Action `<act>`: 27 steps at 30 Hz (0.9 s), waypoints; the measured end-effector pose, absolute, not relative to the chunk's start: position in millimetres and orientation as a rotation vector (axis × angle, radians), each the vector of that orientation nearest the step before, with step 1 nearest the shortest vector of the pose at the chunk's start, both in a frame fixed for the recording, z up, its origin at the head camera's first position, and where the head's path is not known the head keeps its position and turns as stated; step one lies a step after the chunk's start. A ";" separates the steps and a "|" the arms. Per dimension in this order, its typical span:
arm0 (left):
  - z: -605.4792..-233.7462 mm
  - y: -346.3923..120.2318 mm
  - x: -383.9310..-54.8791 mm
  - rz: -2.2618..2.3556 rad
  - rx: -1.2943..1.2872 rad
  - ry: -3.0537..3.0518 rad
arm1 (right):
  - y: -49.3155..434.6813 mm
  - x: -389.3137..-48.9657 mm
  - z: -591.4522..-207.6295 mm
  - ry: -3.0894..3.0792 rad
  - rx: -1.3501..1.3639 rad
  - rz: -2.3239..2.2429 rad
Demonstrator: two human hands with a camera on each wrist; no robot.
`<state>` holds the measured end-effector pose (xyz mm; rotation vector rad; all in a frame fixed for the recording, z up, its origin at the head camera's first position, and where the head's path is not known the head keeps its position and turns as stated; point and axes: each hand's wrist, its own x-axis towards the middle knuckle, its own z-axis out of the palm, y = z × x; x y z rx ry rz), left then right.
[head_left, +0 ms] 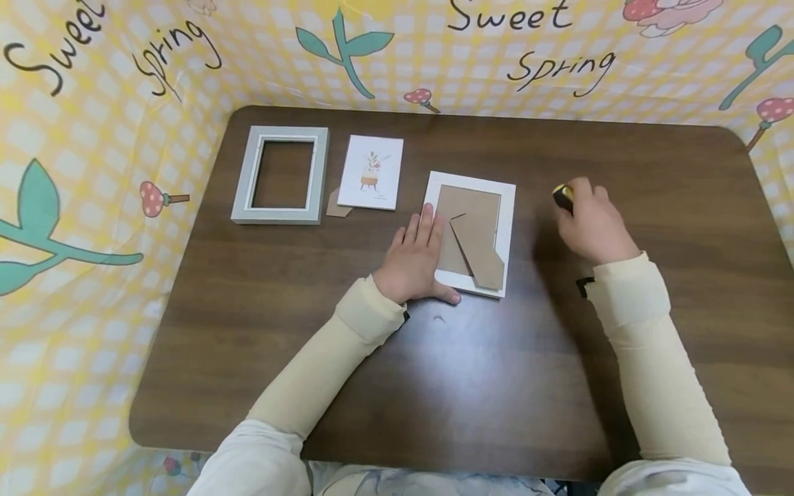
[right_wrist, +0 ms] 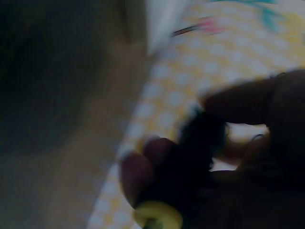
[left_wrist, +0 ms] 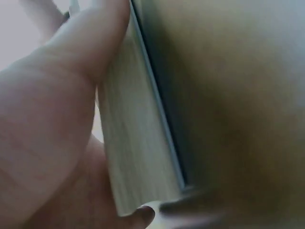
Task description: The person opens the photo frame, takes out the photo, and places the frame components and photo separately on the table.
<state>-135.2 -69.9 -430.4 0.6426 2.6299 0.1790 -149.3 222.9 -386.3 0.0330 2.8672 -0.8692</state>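
Note:
A white picture frame [head_left: 506, 234] lies face down on the table, with its brown backing board [head_left: 471, 196] and fold-out stand [head_left: 480, 251] uppermost. My left hand [head_left: 409, 265] rests on the frame's left side, fingers straight and thumb by the lower edge. The left wrist view shows the frame's side [left_wrist: 136, 129] close beside that hand. To the right of the frame, raised over the table, my right hand [head_left: 597, 224] grips a short black-and-yellow tool [head_left: 563, 197] that looks like a screwdriver. A yellow collar [right_wrist: 157, 215] marks one end of it; the tip is blurred.
At the back left lies a pale grey frame [head_left: 242, 179] without backing. Beside it is a white card [head_left: 372, 165] with a plant drawing, partly over a small brown piece [head_left: 336, 207]. A yellow checked cloth [head_left: 267, 48] borders the brown table [head_left: 248, 331].

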 end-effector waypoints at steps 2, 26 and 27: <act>-426.1 -69.1 -140.5 0.197 0.623 2.591 | 233.3 -156.7 -403.0 2.882 0.027 -0.678; -410.1 -53.5 -166.1 0.286 0.558 2.860 | 233.9 -166.3 -402.9 2.990 0.197 -0.674; -410.0 -53.9 -166.6 0.281 0.556 2.861 | 224.2 -166.6 -402.1 2.992 0.157 -0.724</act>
